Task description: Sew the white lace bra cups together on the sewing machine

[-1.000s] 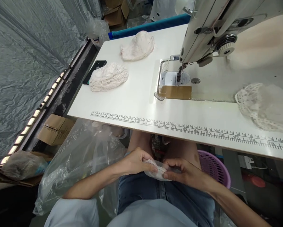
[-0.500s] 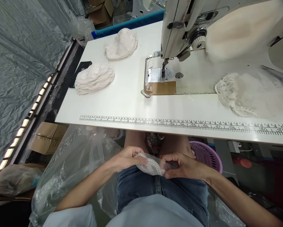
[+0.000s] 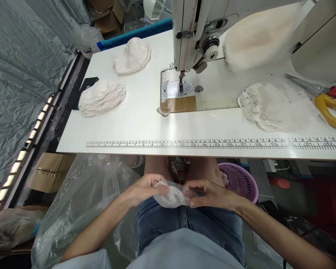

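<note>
Over my lap, a small piece of sheer white fabric with scalloped lace trim [image 3: 172, 196] is stretched between both hands. My left hand [image 3: 149, 189] pinches its left end, thumb on top of the lace. My right hand [image 3: 205, 193] grips the right end between thumb and fingers. Beyond them, on the sewing table, a stack of lace-edged white pieces [image 3: 102, 98] lies at the left, with a cupped pale fabric piece [image 3: 133, 56] behind it. More sheer lace-trimmed fabric [image 3: 271, 106] is heaped at the right.
A sewing machine [image 3: 188, 35] stands over the white table, whose front edge carries a printed ruler [image 3: 212, 144]. Scissors with yellow and red handles [image 3: 326, 108] lie at the right. Below are a purple basket [image 3: 244, 183], a cardboard box [image 3: 51, 172] and clear plastic sheeting [image 3: 86, 201].
The camera view has shifted, bringing the scissors' handles into sight. Both hands keep their hold on the lace-trimmed fabric, which looks slightly more bunched in the middle.
</note>
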### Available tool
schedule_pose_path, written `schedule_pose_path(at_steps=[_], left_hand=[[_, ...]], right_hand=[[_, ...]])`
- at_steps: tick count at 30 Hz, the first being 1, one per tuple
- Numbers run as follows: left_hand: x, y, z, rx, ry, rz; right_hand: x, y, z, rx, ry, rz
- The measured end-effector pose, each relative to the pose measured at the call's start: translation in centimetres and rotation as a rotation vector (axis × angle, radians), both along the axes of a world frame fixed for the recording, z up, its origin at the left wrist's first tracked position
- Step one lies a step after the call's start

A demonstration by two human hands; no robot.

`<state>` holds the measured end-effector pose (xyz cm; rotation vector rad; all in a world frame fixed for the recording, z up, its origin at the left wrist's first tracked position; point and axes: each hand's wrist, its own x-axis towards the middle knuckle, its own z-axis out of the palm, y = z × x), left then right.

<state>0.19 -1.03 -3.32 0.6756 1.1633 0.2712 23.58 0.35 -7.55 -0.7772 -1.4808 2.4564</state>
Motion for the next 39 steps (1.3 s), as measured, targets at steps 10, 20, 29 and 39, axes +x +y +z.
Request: schedule_pose_path(at_steps=[10,20,29,39], left_hand=[[0.7,-0.4,-0.3,0.051,0.085,0.036],[1.0,-0.5,-0.2,0.055,0.068,0.048],[0.9,-0.3,0.1,0.088,0.1,0.026],[0.6,-0.6,-0.4,0.123,0.083,0.045]], right_hand=[[0.3,-0.4,0.0,0.049,-0.002,-0.041],[-2.2,-1.0,-0.1,-0.052,-0.007,-0.159],[-2.0,-1.1,0.1,0.06,-0.04,-0.135],[-2.9,-0.9,0.4,0.155,-0.076,-0.268]])
